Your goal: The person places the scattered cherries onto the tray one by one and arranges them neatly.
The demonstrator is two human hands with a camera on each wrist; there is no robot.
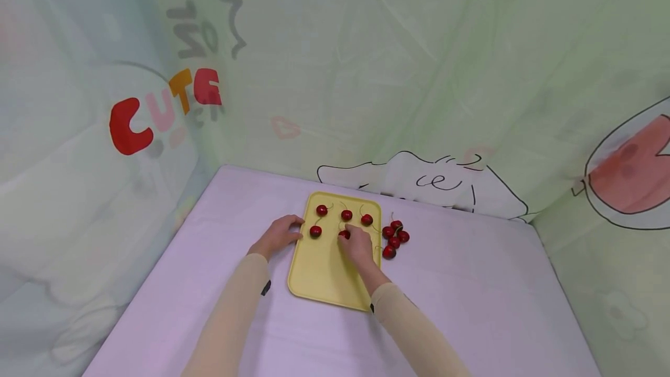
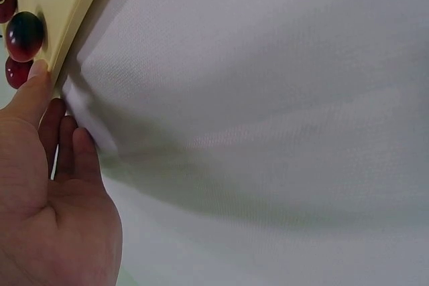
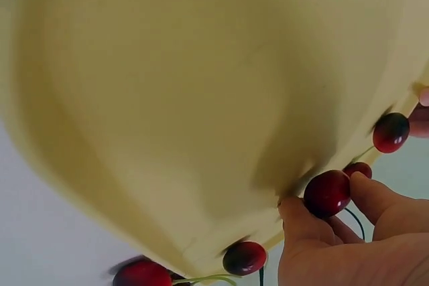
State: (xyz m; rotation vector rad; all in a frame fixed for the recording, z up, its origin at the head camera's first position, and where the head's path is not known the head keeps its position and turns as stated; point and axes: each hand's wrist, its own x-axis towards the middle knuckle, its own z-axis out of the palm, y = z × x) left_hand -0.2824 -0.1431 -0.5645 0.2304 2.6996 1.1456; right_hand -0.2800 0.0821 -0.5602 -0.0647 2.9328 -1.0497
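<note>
Right hand over the tray, thumb and fingertips pinching one dark cherry. That cherry sits just right of the lone cherry in the second row, and on the near side of the back row's middle cherry. Whether its underside touches the tray: cannot tell.

Key relation, in my judgement: held fruit to its tray neighbours, with the loose cluster on the surface just beyond the tray's right edge. The cluster lies to the right of the right hand, which is much the nearer of the two. Tray's long axis runs away from the person, far end leaning slightly right.

Left hand at the tray's left edge, digits relaxed, thumb tip at the rim in the left wrist view; no fruit in it. How firmly it bears on the rim: cannot tell.

Materials: tray a smooth, matt yellow, plastic-looking; rounded corners, low raised lip. Cherries round, glossy, deep red going near-black in places; thin, curved green stems on several. Surface covered in pale lilac cloth, fine weave showing close up. Cream sleeves on both arms. Pale green printed curtain behind, softly creased.
</note>
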